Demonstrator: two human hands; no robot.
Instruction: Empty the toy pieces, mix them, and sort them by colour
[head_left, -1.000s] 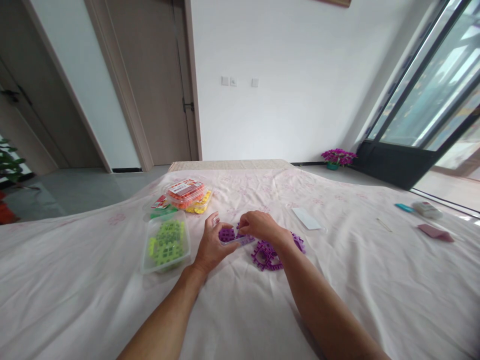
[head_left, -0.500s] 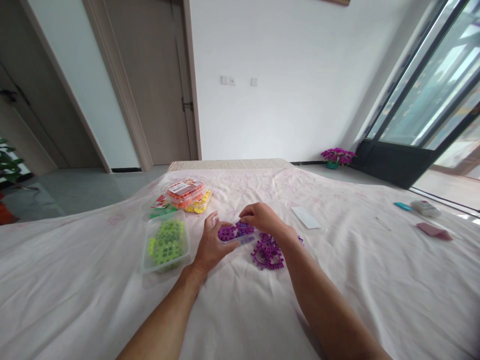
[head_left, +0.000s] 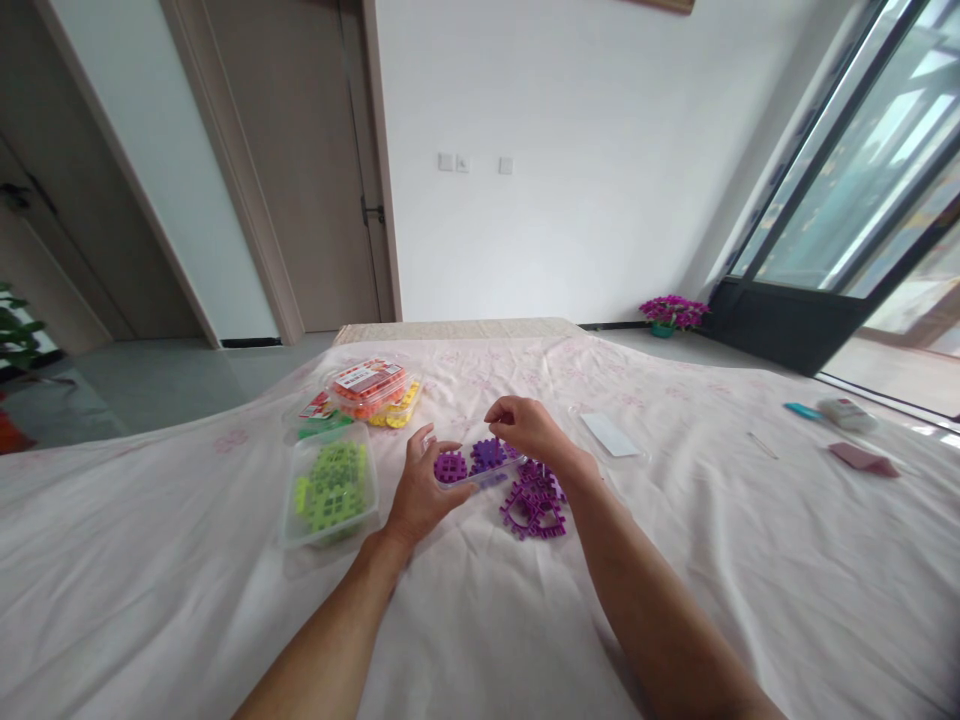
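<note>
A small clear plastic box with purple grid-shaped pieces in it rests on the pink bedsheet. My left hand grips the box's near left side. Just above the box's far right end hovers my right hand, its fingers curled; whether it pinches a piece I cannot tell. A loose pile of purple pieces lies on the sheet right of the box, partly under my right wrist.
Left of my hand stands a clear box of green pieces. Behind it are a lidded box of orange pieces over yellow ones and a green-red packet. A clear lid lies to the right; small items lie far right.
My right hand has lifted off the purple box and moved slightly away and up. The left hand has stayed on the box.
</note>
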